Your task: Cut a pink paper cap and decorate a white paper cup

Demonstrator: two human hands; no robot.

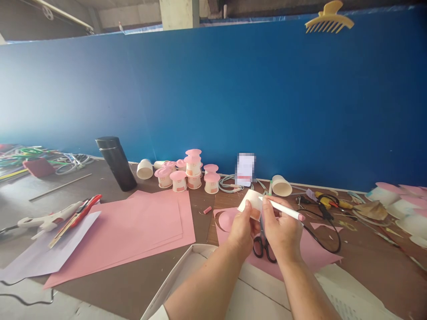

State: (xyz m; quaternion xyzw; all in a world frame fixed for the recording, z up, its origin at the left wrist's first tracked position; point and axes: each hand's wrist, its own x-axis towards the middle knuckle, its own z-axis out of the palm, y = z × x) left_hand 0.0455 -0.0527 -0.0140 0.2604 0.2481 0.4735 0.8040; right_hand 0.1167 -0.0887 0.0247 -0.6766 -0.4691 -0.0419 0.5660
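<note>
My left hand (242, 226) grips a small white paper cup (251, 201) from below, its thumb on the cup's side. A pinkish-orange patch is drawn on that cup. In my right hand (283, 229) is a white marker pen (283, 208) with a pink end, its tip close to the cup's wall. Beneath the hands, black-handled scissors (263, 249) lie on a cut sheet of pink paper (316, 246). A pink marker cap (207, 210) rests on the table to the left.
Several cups with pink paper roofs (194, 173) stand along the blue partition (213, 98). Further left are a black flask (116, 163), large pink sheets (140, 226), a glue gun (50, 218) and a red cutter (78, 215). Cables (328, 218) and more cups (410, 213) lie at right.
</note>
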